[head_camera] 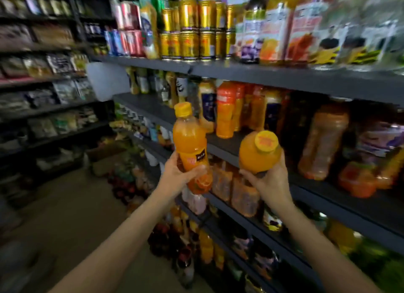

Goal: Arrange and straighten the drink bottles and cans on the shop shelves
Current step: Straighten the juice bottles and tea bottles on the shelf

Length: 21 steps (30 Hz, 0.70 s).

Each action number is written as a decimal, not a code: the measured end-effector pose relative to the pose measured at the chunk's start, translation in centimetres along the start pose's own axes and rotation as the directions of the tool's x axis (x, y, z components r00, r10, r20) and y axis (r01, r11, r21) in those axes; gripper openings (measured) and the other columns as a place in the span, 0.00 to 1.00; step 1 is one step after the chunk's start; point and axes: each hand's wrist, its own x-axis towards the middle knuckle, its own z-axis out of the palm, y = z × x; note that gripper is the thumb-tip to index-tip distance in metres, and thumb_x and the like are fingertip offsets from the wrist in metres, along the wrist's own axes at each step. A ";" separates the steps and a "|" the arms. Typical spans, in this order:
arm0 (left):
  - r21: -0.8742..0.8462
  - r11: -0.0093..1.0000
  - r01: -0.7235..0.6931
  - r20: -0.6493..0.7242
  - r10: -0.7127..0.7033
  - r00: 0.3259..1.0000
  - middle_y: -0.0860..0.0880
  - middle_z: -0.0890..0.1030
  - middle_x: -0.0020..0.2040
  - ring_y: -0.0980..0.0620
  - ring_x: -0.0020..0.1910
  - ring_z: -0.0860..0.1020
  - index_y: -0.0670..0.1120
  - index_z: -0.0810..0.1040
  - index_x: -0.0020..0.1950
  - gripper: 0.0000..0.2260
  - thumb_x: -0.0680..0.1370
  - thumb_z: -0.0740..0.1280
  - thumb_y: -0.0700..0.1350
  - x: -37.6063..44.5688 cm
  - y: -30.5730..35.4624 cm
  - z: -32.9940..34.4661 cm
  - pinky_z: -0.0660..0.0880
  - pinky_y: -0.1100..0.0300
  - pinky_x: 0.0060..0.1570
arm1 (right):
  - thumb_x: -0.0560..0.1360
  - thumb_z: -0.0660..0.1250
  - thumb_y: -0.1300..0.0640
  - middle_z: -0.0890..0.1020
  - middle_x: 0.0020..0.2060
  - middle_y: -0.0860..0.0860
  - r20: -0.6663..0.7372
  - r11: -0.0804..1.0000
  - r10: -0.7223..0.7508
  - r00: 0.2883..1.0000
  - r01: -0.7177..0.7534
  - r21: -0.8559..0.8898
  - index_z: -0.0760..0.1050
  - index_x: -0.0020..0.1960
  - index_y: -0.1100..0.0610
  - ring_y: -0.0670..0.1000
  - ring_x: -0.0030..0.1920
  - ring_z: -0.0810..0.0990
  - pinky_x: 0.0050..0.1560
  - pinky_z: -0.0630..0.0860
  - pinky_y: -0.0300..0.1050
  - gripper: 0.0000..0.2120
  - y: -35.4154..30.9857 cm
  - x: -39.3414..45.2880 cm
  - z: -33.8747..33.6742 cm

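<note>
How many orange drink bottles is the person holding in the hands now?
2. The left hand grips one orange bottle nearly upright; the right hand holds the other bottle, cap tilted toward the camera.

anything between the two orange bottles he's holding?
Head view: nothing held between the left-hand bottle and right-hand bottle; the gap shows only the dark shelf edge and blurred shelved bottles behind.
</note>
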 end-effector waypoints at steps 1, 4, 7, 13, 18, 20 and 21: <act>0.007 1.000 0.000 -0.024 0.000 1.000 0.57 0.78 0.49 0.62 0.47 0.77 0.48 0.69 0.61 0.21 0.71 0.72 0.38 1.9 -0.6 -1.7 0.76 0.69 0.43 | 0.65 0.78 0.61 0.69 0.60 0.60 -0.003 0.999 -0.028 1.000 0.028 0.024 0.64 0.66 0.61 0.49 0.55 0.69 0.56 0.65 0.36 0.35 0.0 1.3 2.3; 0.005 1.000 -0.008 -0.093 0.008 0.996 0.56 0.78 0.51 0.61 0.49 0.77 0.48 0.69 0.63 0.22 0.71 0.72 0.41 8.6 -2.3 -6.0 0.74 0.67 0.44 | 0.64 0.78 0.64 0.69 0.55 0.56 -0.014 0.989 -0.103 0.995 0.104 0.107 0.64 0.59 0.45 0.43 0.53 0.67 0.53 0.66 0.34 0.34 0.5 6.2 8.8; 0.036 0.999 -0.031 -0.156 0.036 0.987 0.54 0.78 0.52 0.58 0.50 0.77 0.49 0.68 0.63 0.24 0.71 0.73 0.42 15.1 -3.4 -9.7 0.73 0.65 0.46 | 0.65 0.77 0.61 0.65 0.56 0.50 0.017 0.984 -0.134 0.991 0.131 0.122 0.64 0.60 0.47 0.40 0.55 0.66 0.54 0.63 0.28 0.31 0.5 11.8 14.8; 0.135 0.987 -0.086 -0.179 0.109 0.978 0.51 0.76 0.59 0.54 0.56 0.76 0.46 0.66 0.69 0.29 0.70 0.73 0.41 25.4 -5.3 -18.8 0.74 0.58 0.55 | 0.66 0.76 0.58 0.61 0.55 0.48 0.125 0.992 -0.112 0.986 0.104 0.066 0.67 0.63 0.63 0.35 0.50 0.61 0.50 0.57 0.19 0.30 -0.7 21.7 26.0; 0.118 0.987 -0.109 -0.159 0.127 0.979 0.56 0.77 0.57 0.59 0.53 0.76 0.49 0.67 0.66 0.25 0.72 0.72 0.41 34.4 -8.2 -25.0 0.74 0.66 0.51 | 0.66 0.76 0.60 0.65 0.58 0.55 0.150 0.997 -0.067 0.986 0.070 -0.018 0.66 0.65 0.64 0.46 0.56 0.67 0.51 0.59 0.28 0.32 -0.2 27.6 34.9; 0.129 0.984 -0.118 -0.135 0.136 0.981 0.59 0.76 0.53 0.63 0.50 0.75 0.49 0.67 0.64 0.23 0.72 0.72 0.40 38.4 -10.1 -27.5 0.74 0.71 0.46 | 0.66 0.77 0.60 0.66 0.59 0.56 0.134 0.998 -0.037 0.990 0.042 -0.038 0.66 0.66 0.64 0.55 0.59 0.70 0.51 0.59 0.29 0.33 0.0 29.9 39.1; 0.136 0.983 -0.122 -0.123 0.139 0.983 0.57 0.77 0.54 0.61 0.51 0.76 0.49 0.68 0.63 0.23 0.72 0.72 0.40 40.6 -11.1 -28.9 0.74 0.68 0.48 | 0.65 0.77 0.60 0.67 0.60 0.57 0.123 0.998 -0.027 0.992 0.034 -0.049 0.65 0.66 0.64 0.57 0.60 0.70 0.51 0.59 0.29 0.34 0.0 31.2 41.3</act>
